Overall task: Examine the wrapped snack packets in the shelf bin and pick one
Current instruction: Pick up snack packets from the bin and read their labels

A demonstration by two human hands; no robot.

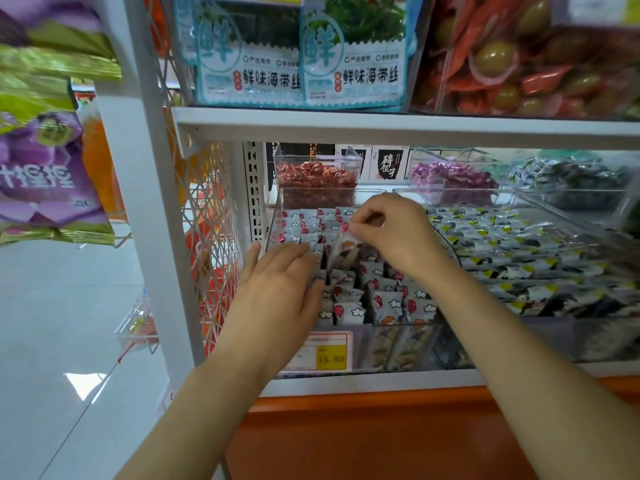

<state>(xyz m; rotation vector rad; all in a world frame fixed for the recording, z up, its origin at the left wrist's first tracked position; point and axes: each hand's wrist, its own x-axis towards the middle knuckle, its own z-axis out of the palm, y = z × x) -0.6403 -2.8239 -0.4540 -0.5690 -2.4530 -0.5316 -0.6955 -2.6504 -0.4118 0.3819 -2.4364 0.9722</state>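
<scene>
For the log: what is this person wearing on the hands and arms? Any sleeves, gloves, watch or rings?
The left hand and right hand are bare: no gloves or rings show. Both arms are uncovered from the wrists to the frame's lower edge, with no sleeve, watch or bracelet in view.

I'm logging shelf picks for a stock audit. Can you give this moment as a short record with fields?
bin: clear, on a shop shelf, filled with white packets
left hand: flat, fingers straight, resting on packets at the bin's left
right hand: pinches one packet by its top edge, raised above the rest
price tag: yellow, reads 15.80, at the bin's front
neighbour bin: to the right, packets with yellow and black marks
stage: one packet singled out, not yet out of the bin
</scene>
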